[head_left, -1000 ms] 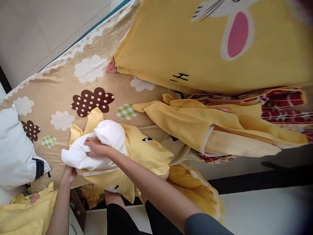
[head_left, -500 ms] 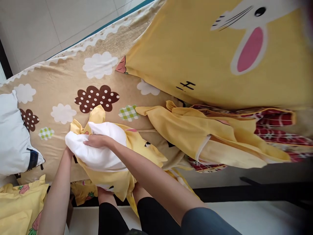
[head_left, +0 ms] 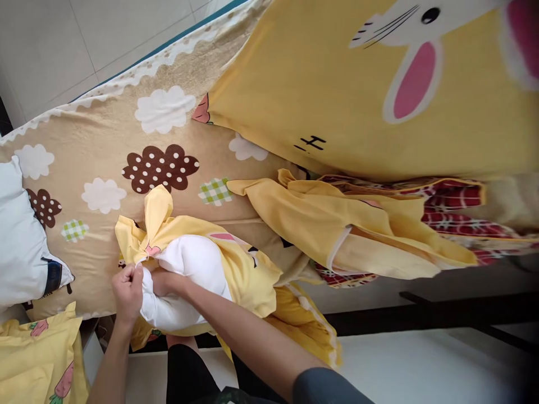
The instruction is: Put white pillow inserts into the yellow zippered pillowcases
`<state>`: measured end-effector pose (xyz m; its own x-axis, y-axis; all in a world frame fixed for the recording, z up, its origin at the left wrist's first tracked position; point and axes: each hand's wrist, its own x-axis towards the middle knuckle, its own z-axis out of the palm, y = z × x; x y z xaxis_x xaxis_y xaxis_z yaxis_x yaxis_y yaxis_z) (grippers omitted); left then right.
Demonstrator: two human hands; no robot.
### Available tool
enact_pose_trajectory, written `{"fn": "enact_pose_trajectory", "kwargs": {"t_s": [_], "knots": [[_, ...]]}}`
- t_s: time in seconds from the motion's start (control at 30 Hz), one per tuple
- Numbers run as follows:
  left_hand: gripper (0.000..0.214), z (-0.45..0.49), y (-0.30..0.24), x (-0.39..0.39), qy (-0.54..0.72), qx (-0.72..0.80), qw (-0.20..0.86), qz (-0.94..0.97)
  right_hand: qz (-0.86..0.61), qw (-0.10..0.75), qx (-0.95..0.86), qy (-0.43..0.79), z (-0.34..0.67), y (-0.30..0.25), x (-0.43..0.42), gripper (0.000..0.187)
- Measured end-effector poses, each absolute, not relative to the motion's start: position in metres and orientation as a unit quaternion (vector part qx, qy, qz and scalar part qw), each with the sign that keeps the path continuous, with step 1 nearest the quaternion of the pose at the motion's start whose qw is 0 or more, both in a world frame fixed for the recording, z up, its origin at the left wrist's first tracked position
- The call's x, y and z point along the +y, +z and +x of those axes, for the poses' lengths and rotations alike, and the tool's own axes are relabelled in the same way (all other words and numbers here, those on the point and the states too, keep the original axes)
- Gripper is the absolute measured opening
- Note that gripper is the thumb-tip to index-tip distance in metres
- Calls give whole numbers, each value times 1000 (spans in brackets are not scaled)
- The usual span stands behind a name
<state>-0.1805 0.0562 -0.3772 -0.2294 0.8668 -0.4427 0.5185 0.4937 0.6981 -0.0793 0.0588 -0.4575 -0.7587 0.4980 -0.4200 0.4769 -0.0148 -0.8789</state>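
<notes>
A white pillow lies bunched partly inside a yellow pillowcase with a printed animal face, at the bed's near edge. My left hand is closed, thumb and fingers pinching the pillowcase's edge beside the pillow's left end. My right hand is pushed into a fold of the white pillow; its fingers are hidden there. Two yellow corners of the case stick up beyond my hands.
The bed has a beige cloud-print sheet. A large yellow rabbit-print cover and a crumpled yellow cloth lie right. Another white pillow lies left. Yellow carrot-print bedding sits at lower left.
My left hand has come out from under the pillow to the case's edge. My right hand has moved down and deeper into the pillow's fold. The bundle has shifted lower.
</notes>
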Motion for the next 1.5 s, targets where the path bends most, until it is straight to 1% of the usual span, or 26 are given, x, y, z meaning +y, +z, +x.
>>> {"fn": "enact_pose_trajectory", "kwargs": {"t_s": [0.1, 0.17, 0.23, 0.27, 0.3, 0.33, 0.37, 0.4, 0.47, 0.5, 0.57, 0.63, 0.77, 0.87, 0.97, 1.07, 1.13, 1.17, 1.23, 1.27, 1.3, 1.33, 1.37, 1.4, 1.47, 1.5], "knots": [[45, -179, -387, 38, 185, 776, 328, 506, -386, 9, -729, 566, -84, -438, 41, 27], [44, -185, -402, 27, 168, 797, 312, 489, -380, 42, -754, 534, -67, -421, 31, 31], [43, -193, -415, 17, 160, 807, 325, 466, -339, 150, -785, 496, -37, -407, 26, 28], [41, -197, -418, 14, 160, 807, 332, 461, -347, 209, -785, 468, -20, -403, 27, 27], [39, -199, -420, 12, 159, 805, 339, 460, -385, 251, -772, 440, -4, -402, 29, 26], [36, -200, -420, 13, 151, 802, 346, 463, -440, 264, -749, 419, 10, -404, 32, 28], [32, -200, -419, 15, 130, 798, 353, 470, -497, 242, -724, 412, 19, -408, 36, 37], [28, -200, -418, 19, 91, 794, 355, 485, -536, 201, -706, 417, 25, -415, 40, 52], [19, -200, -417, 33, -47, 783, 327, 527, -527, 115, -709, 454, 22, -430, 43, 77], [14, -201, -418, 43, -125, 773, 295, 547, -501, 85, -721, 471, 16, -436, 42, 80], [9, -206, -425, 66, -237, 753, 226, 571, -470, 59, -740, 477, -1, -441, 36, 76], [12, -213, -436, 88, -264, 740, 195, 587, -455, 65, -755, 468, -18, -439, 25, 69], [18, -216, -449, 114, -197, 729, 176, 632, -422, 92, -781, 450, -43, -429, 3, 48], [28, -210, -436, 109, -105, 715, 147, 675, -415, 111, -796, 427, -56, -435, -2, 33], [39, -210, -408, 93, -23, 699, 122, 704, -524, 127, -725, 429, -56, -456, 10, 40], [47, -220, -386, 76, 103, 664, 50, 739, -659, 105, -607, 431, -42, -480, 29, 45], [46, -225, -383, 65, 160, 626, 15, 763, -692, 92, -577, 424, -31, -489, 35, 43], [38, -226, -386, 60, 166, 614, 25, 771, -698, 89, -571, 422, -26, -490, 35, 42], [15, -227, -401, 52, 148, 631, 95, 755, -705, 86, -568, 416, -17, -486, 28, 42], [31, -227, -411, 49, 142, 661, 140, 724, -707, 83, -569, 411, -12, -483, 20, 43], [56, -227, -421, 47, 146, 703, 192, 669, -707, 81, -574, 406, -6, -478, 12, 45], [76, -229, -431, 45, 156, 750, 247, 594, -700, 81, -582, 406, 1, -474, 3, 48], [85, -233, -441, 42, 167, 789, 301, 509, -684, 87, -595, 413, 12, -470, -6, 51], [85, -237, -449, 40, 177, 813, 352, 428, -656, 103, -611, 431, 24, -467, -13, 52], [67, -246, -460, 33, 190, 819, 438, 317, -593, 159, -620, 488, 54, -464, -22, 46], [60, -250, -463, 28, 193, 812, 466, 294, -594, 184, -600, 504, 69, -464, -21, 42]]}}
